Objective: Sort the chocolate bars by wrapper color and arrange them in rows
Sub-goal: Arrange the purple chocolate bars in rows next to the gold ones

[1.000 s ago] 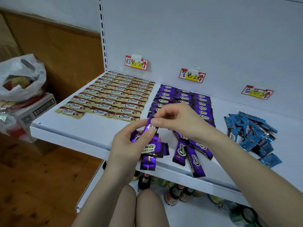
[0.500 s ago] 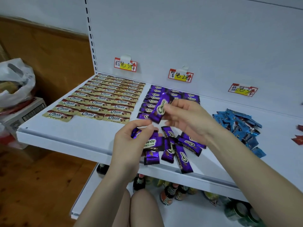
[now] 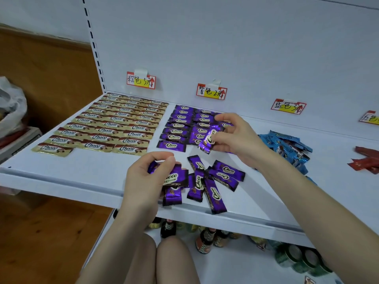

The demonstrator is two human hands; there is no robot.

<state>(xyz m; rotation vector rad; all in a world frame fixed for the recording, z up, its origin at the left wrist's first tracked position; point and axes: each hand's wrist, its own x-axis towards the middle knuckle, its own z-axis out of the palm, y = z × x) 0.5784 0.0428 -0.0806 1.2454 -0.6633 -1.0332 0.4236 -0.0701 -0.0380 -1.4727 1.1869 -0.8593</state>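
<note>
On the white shelf [image 3: 86, 171], gold-brown Choco bars [image 3: 114, 124] lie in neat rows at the left. Purple bars in rows [image 3: 180, 126] sit beside them, under a purple price tag [image 3: 211, 92]. My right hand [image 3: 235, 136] pinches one purple bar [image 3: 208, 140] just above the near end of those rows. My left hand [image 3: 147, 177] grips a small bunch of purple bars [image 3: 174, 179] near the shelf's front edge. Several loose purple bars [image 3: 215, 181] lie scattered between my hands.
A heap of blue bars [image 3: 287, 144] lies to the right, with red bars [image 3: 367, 160] at the far right edge. Price tags [image 3: 288, 106] hang on the back wall. Bottles [image 3: 205, 240] stand on the lower shelf. A plastic bag [image 3: 10, 107] sits at the left.
My right hand has drawn one purple bar out of the bunch in my left hand and carried it back toward the purple rows. The left hand has stayed near the front edge.
</note>
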